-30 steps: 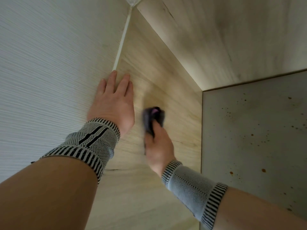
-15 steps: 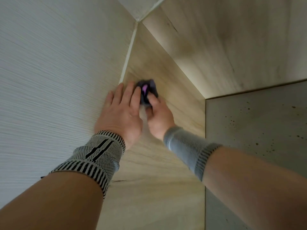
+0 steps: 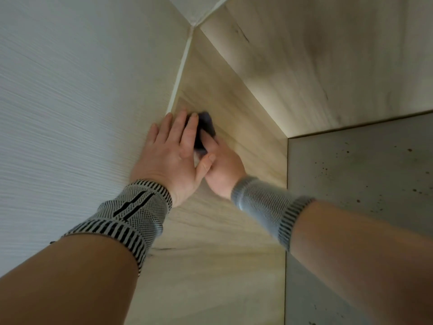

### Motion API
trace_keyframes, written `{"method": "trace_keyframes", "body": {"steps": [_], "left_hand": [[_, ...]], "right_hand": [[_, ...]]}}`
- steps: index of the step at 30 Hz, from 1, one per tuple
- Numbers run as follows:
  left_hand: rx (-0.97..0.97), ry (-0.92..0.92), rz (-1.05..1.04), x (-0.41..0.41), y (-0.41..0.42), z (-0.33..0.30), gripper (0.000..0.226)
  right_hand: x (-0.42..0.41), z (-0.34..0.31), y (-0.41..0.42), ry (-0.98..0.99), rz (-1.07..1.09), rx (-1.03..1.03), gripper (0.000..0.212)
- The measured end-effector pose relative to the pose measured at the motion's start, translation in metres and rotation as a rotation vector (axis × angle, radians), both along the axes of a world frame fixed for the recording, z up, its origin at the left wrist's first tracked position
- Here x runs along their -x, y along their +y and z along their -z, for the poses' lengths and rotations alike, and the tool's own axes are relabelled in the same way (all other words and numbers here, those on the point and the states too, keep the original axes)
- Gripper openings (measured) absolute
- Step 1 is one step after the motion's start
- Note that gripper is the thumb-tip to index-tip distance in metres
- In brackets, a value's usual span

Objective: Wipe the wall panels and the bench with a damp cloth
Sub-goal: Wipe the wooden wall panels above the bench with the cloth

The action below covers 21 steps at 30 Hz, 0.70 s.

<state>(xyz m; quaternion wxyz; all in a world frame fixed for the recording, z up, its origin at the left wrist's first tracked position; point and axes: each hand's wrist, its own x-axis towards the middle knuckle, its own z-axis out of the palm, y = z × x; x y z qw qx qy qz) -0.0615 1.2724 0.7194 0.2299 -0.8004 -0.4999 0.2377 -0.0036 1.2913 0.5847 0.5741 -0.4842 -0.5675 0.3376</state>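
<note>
Head view looked into a corner where a pale, finely ribbed wall panel (image 3: 77,95) on the left met a light wood-grain panel (image 3: 236,127) running away from the camera. A thin white seam strip (image 3: 181,66) marked the joint between the two. Above and to the right, another wood-grain panel (image 3: 328,55) angled over, with a bright line of light along its lower edge. At the right stood a grey slab (image 3: 363,184) flecked with small dark spots.

The left hand (image 3: 168,156) lay flat with its fingers straight and slightly spread, palm against the surface right at the seam between the ribbed panel and the wood-grain one; it had hold of nothing, though its index finger sat just beside the cloth. The right hand (image 3: 220,170) was tucked close beside and partly under the left thumb, its fingers bent around a small dark cloth (image 3: 206,130) with a purple tint, pressing it onto the wood-grain panel near the corner seam. The cloth was blurred, so its folds could not be made out.

Both wrists wore knitted sleeves: the left wristband (image 3: 131,216) black-and-white patterned with striped cuffs, the right wristband (image 3: 267,207) grey with a striped edge. Both forearms reached in from the bottom of the frame.
</note>
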Motion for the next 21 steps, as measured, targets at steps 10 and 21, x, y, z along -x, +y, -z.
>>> {"method": "trace_keyframes", "body": {"steps": [10, 21], "left_hand": [[0.025, 0.044, 0.005, -0.001, 0.001, -0.002, 0.083], [0.025, 0.262, 0.028, 0.000, 0.007, 0.001, 0.069]], "right_hand": [[0.024, 0.049, -0.087, -0.169, -0.121, -0.241, 0.046], [0.028, 0.018, -0.081, 0.172, -0.077, 0.260, 0.048]]}}
